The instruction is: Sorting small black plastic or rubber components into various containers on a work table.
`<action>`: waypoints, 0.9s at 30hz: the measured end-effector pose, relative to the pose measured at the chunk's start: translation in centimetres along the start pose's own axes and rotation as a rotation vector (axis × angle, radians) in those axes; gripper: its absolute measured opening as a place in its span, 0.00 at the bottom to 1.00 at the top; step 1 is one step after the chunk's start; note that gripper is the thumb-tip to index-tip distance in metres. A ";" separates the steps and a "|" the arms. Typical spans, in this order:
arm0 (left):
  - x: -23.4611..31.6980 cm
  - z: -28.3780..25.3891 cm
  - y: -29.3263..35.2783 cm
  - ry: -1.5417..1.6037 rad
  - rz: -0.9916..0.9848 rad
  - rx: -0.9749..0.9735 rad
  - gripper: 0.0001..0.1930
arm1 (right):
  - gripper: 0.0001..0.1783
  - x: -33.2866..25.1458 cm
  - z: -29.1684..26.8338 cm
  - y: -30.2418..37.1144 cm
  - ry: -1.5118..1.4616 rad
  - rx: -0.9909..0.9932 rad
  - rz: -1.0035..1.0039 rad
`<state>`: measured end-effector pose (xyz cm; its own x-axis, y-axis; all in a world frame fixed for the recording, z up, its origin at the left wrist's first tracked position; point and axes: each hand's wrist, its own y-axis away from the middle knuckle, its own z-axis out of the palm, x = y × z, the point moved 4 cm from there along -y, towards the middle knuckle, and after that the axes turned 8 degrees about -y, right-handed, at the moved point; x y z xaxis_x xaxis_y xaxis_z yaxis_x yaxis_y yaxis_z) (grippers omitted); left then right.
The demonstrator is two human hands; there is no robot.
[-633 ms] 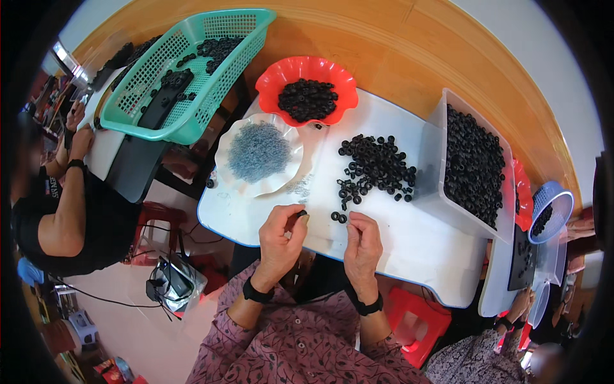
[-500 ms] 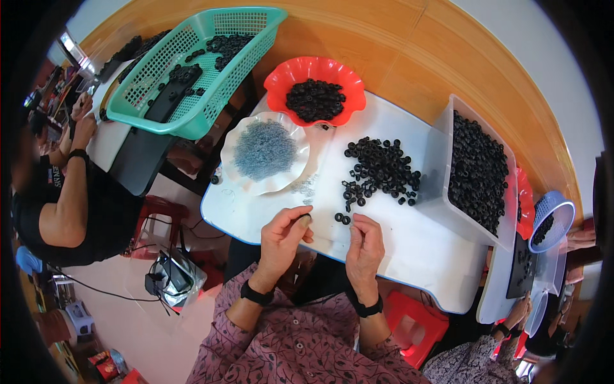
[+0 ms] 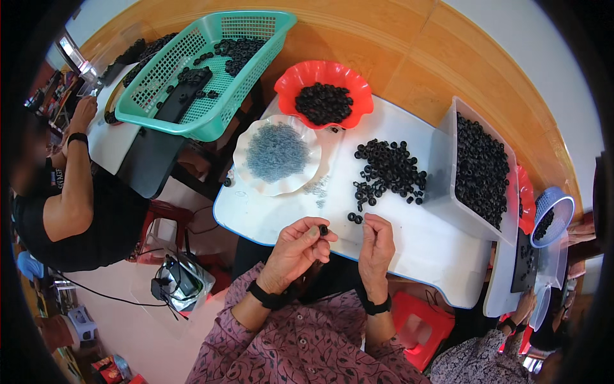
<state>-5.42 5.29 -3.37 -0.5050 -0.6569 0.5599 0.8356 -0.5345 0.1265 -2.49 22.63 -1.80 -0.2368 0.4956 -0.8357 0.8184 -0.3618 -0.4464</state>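
Observation:
My left hand pinches a small black ring-shaped part between thumb and forefinger, above the near edge of the table. A little to its right, my right hand has thumb and fingertips pressed together; whatever they may hold is too small to make out. Just beyond those fingertips lie two black ring-shaped parts. A loose heap of similar black parts spreads farther back. At the left stands a white scalloped bowl filled with tiny grey-blue pieces, some of which are scattered beside it.
Behind the bowl, a red scalloped bowl holds black parts. A clear plastic bin full of them stands right. A green basket sits at the back left. People work at both sides; a red stool is below right.
My left hand has turned so the black part shows at its fingertips. My right hand stays pinched near the two loose parts. The whole view has shifted slightly.

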 end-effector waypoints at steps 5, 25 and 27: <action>0.0 -0.9 0.5 -0.003 -0.007 0.030 0.12 | 0.03 -3.5 0.8 0.8 -0.066 -0.080 0.018; 1.2 -1.7 2.2 -0.100 0.043 0.052 0.12 | 0.05 -8.1 3.5 1.3 -0.145 -0.332 0.079; 1.3 -1.5 2.3 -0.131 0.040 0.055 0.12 | 0.05 -8.1 3.4 1.3 -0.134 -0.341 0.070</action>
<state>-4.49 2.46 -3.59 -0.4412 -0.6002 0.6672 0.8672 -0.4766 0.1446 -1.25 15.51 3.27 -0.2220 0.3635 -0.9048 0.9570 -0.0965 -0.2736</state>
